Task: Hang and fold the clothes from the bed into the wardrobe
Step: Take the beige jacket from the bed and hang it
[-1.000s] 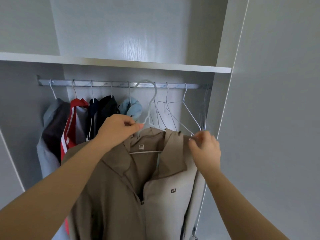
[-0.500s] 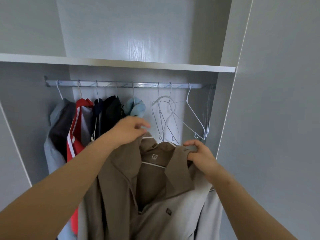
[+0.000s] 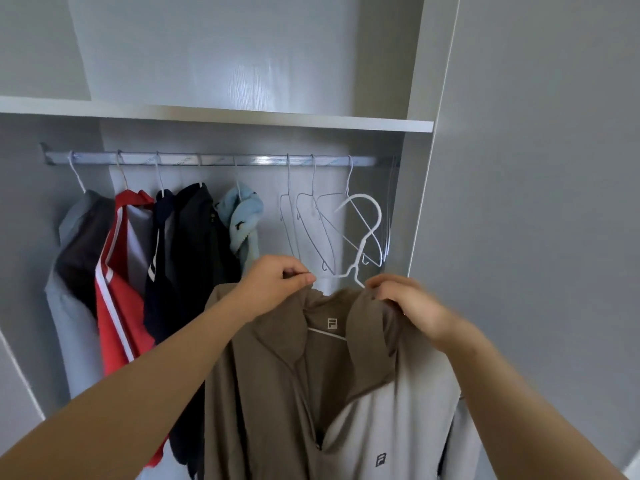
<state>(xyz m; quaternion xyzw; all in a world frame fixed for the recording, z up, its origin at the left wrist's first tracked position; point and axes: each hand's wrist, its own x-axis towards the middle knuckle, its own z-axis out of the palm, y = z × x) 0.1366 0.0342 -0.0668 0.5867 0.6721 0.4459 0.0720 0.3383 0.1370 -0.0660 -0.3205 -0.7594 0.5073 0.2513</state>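
Head view: the jacket [image 3: 277, 375] sits on its hanger [image 3: 364, 233], held up in front of the wardrobe and below the rail [image 3: 214, 159]. The left hand [image 3: 277, 285] pinches the collar at one shoulder. The right hand [image 3: 412, 306] grips the other side, fingers curled into the cloth. The hook is free in the air (not on the rail yet). This looks like the hanging step. Next, the hook needs lifting over the rail, likely between the blue top [image 3: 244, 220] and the empty hangers [image 3: 311, 230].

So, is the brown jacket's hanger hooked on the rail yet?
Not yet: the hanger hook sits below the rail; left hand and right hand grip the jacket.
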